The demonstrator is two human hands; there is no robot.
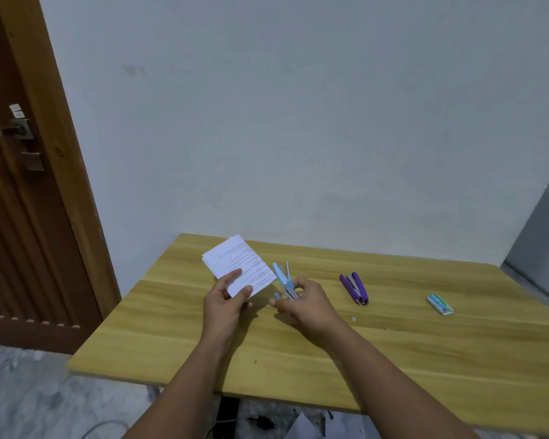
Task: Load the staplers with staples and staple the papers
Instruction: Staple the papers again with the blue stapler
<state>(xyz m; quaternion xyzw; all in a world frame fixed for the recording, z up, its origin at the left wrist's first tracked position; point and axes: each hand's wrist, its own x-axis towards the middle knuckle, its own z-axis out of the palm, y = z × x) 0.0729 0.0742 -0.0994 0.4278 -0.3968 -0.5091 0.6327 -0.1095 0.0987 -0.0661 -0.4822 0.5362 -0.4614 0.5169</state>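
Observation:
My left hand (227,296) grips a small stack of printed white papers (236,264) by its near corner, held tilted above the wooden table (393,359). Just to its right, my right hand (301,301) holds a light-blue stapler (285,280) whose top is swung open, pointing up and away from me. A purple stapler (355,288) lies open on the table further right. A small green-and-white box of staples (439,304) rests near the table's right side.
A plain wall stands right behind the table. A brown wooden door (19,185) with a metal handle is at the left. Below the table's near edge, a dark plug and scraps of paper (301,426) lie on the marbled floor.

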